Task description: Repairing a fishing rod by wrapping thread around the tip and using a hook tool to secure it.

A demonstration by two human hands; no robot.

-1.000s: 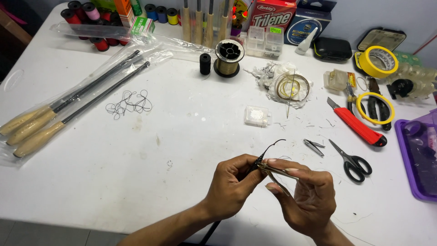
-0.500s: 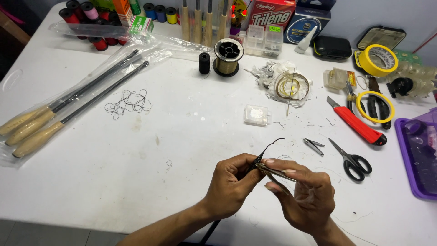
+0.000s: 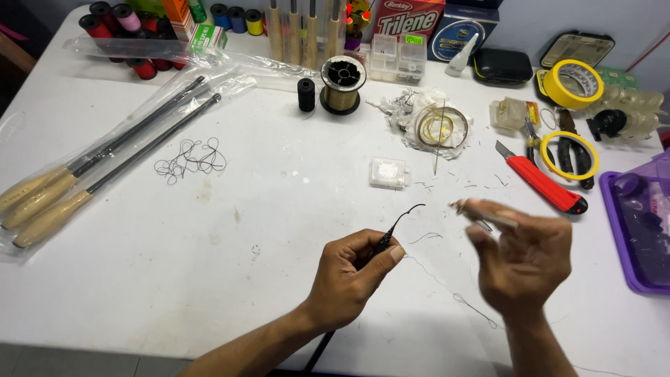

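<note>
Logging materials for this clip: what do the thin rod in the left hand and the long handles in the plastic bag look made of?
The thin rod in the left hand looks like dark metal or graphite: slim, black, matte, with a curved tip. The bagged handles look like pale wood with a smooth finish, though the clear bag adds glare.

Hands: 2, the left hand (image 3: 349, 279) and the right hand (image 3: 522, 262), the latter motion-blurred
Wooden-handled rods in clear bags (image 3: 105, 164): 3
Upright wooden handles along the back edge (image 3: 301, 31): 4 visible, top ends cut off by the frame
Yellow tape rolls: 2, a thick roll (image 3: 571, 82) and a thin ring (image 3: 569, 155)
Red utility knife (image 3: 541, 180): 1
Large spool of gold line (image 3: 343, 85): 1
Small black thread spool (image 3: 306, 95): 1
Loose tangle of black thread (image 3: 190, 159): 1
Small clear plastic box (image 3: 388, 172): 1
Purple tray (image 3: 636, 220): 1, partly out of frame
Black zip case (image 3: 502, 67): 1
Coloured thread spools at back left (image 3: 132, 31): exact count cannot be told; several overlap
</note>
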